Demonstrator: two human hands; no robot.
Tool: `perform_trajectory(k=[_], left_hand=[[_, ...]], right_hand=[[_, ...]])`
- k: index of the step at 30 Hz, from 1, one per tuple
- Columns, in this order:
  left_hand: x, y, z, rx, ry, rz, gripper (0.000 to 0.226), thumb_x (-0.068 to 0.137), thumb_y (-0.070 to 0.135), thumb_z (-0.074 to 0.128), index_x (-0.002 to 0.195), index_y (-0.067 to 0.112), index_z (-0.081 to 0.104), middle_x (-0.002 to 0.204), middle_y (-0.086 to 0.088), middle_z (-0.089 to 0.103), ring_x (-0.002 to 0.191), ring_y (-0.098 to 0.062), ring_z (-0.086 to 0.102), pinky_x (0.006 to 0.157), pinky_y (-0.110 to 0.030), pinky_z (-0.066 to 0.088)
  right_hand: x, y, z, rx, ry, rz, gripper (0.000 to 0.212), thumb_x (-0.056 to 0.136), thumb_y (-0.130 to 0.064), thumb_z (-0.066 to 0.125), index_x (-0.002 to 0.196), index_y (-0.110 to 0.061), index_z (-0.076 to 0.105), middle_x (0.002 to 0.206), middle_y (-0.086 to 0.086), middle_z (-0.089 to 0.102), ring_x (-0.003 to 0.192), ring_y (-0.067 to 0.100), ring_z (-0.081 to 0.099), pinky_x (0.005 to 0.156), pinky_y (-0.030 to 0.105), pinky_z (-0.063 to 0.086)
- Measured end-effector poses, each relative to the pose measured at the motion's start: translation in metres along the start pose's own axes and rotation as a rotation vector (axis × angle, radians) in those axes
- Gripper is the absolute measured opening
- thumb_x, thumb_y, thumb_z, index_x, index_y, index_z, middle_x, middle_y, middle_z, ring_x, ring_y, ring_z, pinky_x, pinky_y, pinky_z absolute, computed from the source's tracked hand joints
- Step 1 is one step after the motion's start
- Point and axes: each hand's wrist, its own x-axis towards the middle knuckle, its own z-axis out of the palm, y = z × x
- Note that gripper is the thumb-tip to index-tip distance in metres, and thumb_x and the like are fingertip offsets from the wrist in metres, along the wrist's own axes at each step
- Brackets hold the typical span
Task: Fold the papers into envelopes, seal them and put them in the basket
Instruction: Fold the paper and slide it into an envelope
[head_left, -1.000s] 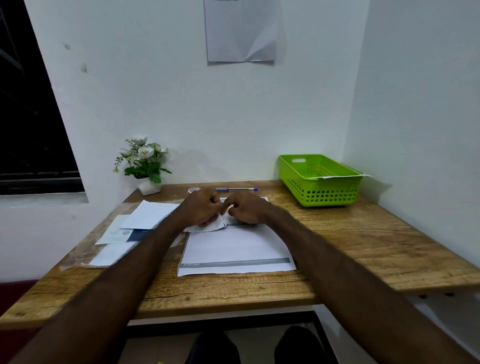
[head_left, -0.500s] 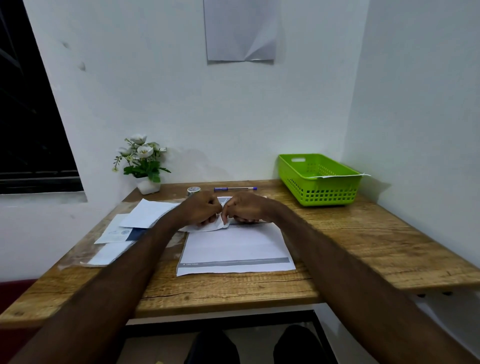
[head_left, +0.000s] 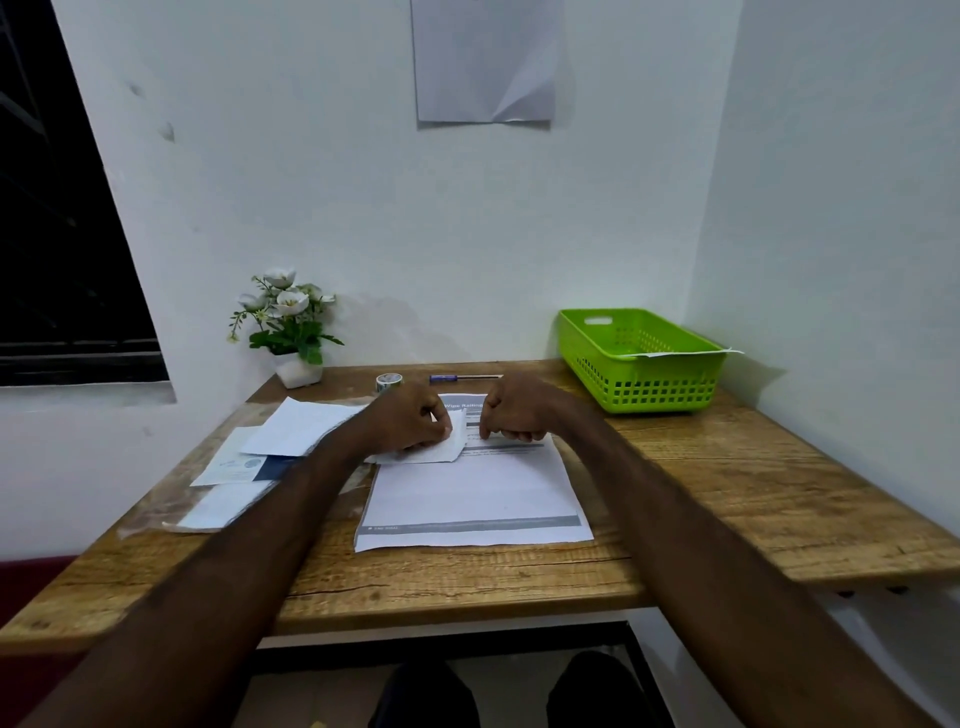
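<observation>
A small folded white paper (head_left: 441, 451) lies on the top left corner of a large printed sheet (head_left: 478, 493) in the middle of the wooden table (head_left: 727, 467). My left hand (head_left: 408, 421) grips this folded paper with curled fingers. My right hand (head_left: 514, 410) is a fist just right of it, a small gap away, with its knuckles and thumb down on the printed sheet; nothing shows in it. The green basket (head_left: 654, 395) stands at the back right, and a white folded paper (head_left: 685, 354) lies across its rim.
More white sheets (head_left: 301, 428) and a card (head_left: 234, 462) lie on a clear plastic sleeve (head_left: 208, 506) at the left. A tape roll (head_left: 388, 383) and a pen (head_left: 462, 378) lie behind my hands. A flower pot (head_left: 291, 332) stands at the back left.
My hands were pressed together on the folded paper. The right hand has drawn away to the right, and the left hand still holds the paper.
</observation>
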Motion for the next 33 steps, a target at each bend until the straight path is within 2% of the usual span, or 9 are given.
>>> perform_trajectory(k=[3,7,11,15,18,21,25,28,33], left_hand=[[0.001,-0.002,0.000,0.007,0.010,0.010,0.011,0.087,0.015,0.074,0.077,0.021,0.077,0.050,0.014,0.064,0.038,-0.001,0.050,0.042,-0.014,0.040],[0.002,-0.005,0.000,0.007,0.010,0.027,0.011,0.085,0.022,0.079,0.074,0.023,0.077,0.052,0.008,0.065,0.038,-0.003,0.049,0.042,-0.015,0.039],[0.002,-0.007,0.000,-0.022,0.001,0.029,0.019,0.084,0.016,0.079,0.068,0.025,0.077,0.059,0.004,0.071,0.042,-0.002,0.050,0.044,-0.016,0.041],[0.002,-0.008,-0.004,-0.079,-0.007,-0.052,0.016,0.086,0.013,0.077,0.071,0.018,0.078,0.064,-0.001,0.074,0.050,-0.007,0.057,0.050,-0.018,0.048],[0.001,-0.009,-0.004,-0.151,0.007,-0.088,0.015,0.091,0.022,0.074,0.080,0.012,0.075,0.065,0.000,0.073,0.053,-0.010,0.061,0.049,-0.022,0.050],[0.000,-0.008,-0.004,-0.119,-0.010,-0.021,0.018,0.083,0.031,0.084,0.084,0.015,0.075,0.064,0.002,0.072,0.052,-0.009,0.059,0.050,-0.020,0.046],[-0.001,-0.007,-0.005,-0.075,-0.048,0.057,0.012,0.080,0.029,0.087,0.083,0.021,0.078,0.056,0.007,0.065,0.050,-0.013,0.050,0.047,-0.017,0.037],[0.000,-0.008,-0.007,-0.076,-0.059,0.064,0.010,0.080,0.027,0.088,0.084,0.021,0.081,0.053,0.011,0.063,0.045,-0.004,0.048,0.048,-0.016,0.038],[0.000,-0.008,-0.006,-0.097,-0.075,0.032,0.005,0.081,0.025,0.086,0.079,0.025,0.082,0.062,0.004,0.071,0.051,-0.007,0.050,0.050,-0.018,0.042]], right_hand=[[0.000,0.000,0.000,0.031,-0.046,-0.024,0.009,0.084,-0.012,0.072,0.090,-0.011,0.080,0.052,-0.001,0.058,0.043,0.015,0.047,0.042,0.017,0.039],[0.004,0.001,0.005,0.044,-0.041,-0.067,0.018,0.083,-0.016,0.078,0.100,-0.020,0.081,0.043,-0.007,0.056,0.039,0.012,0.048,0.042,0.017,0.043],[0.005,0.000,0.012,0.066,0.000,-0.141,0.022,0.083,-0.024,0.081,0.105,-0.025,0.081,0.042,-0.007,0.056,0.035,0.010,0.051,0.040,0.017,0.043],[0.005,0.001,0.017,0.075,0.007,-0.165,0.022,0.086,-0.025,0.078,0.108,-0.025,0.081,0.042,-0.008,0.058,0.033,0.007,0.050,0.038,0.016,0.040],[0.005,0.002,0.018,0.125,0.011,-0.138,0.019,0.088,-0.025,0.077,0.106,-0.022,0.082,0.043,-0.008,0.059,0.032,0.005,0.047,0.037,0.016,0.039],[0.005,0.002,0.019,0.147,0.016,-0.126,0.015,0.089,-0.030,0.076,0.100,-0.022,0.083,0.046,-0.005,0.059,0.032,0.006,0.047,0.037,0.016,0.039],[0.007,0.002,0.023,0.167,0.059,-0.126,0.013,0.086,-0.022,0.076,0.097,-0.022,0.084,0.045,-0.004,0.058,0.033,0.007,0.048,0.038,0.016,0.039],[0.008,0.003,0.026,0.193,0.101,-0.126,0.011,0.083,-0.019,0.078,0.092,-0.023,0.084,0.050,0.002,0.060,0.035,0.010,0.047,0.040,0.018,0.040],[0.011,0.004,0.031,0.236,0.163,-0.048,0.012,0.082,-0.016,0.075,0.091,-0.020,0.083,0.049,0.000,0.061,0.033,0.008,0.045,0.042,0.019,0.039]])
